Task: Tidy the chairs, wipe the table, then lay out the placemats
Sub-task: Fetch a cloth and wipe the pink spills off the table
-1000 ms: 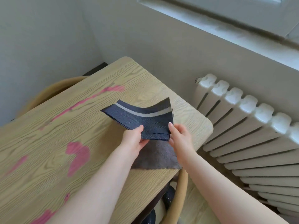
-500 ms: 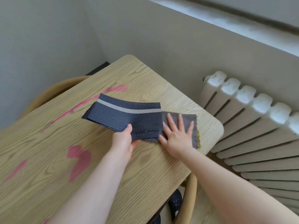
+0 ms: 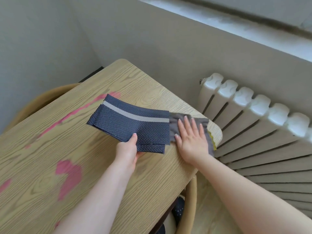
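My left hand point(image 3: 127, 152) pinches the near edge of a stack of dark blue herringbone placemats point(image 3: 130, 123) with a grey stripe, held just above the wooden table point(image 3: 50, 149). My right hand point(image 3: 191, 138) lies flat with spread fingers on a grey cloth point(image 3: 175, 122) with a yellow underside, at the table's right corner. Pink smears point(image 3: 69, 174) mark the table top to the left.
A white radiator point(image 3: 253, 105) stands against the wall to the right of the table. A curved wooden chair back point(image 3: 42, 98) shows behind the table's far left edge, and another chair rim point(image 3: 192, 205) sits under the near right edge.
My right hand let go of the placemats and now presses flat on the grey cloth at the table corner. My left hand carried the placemats to the left.
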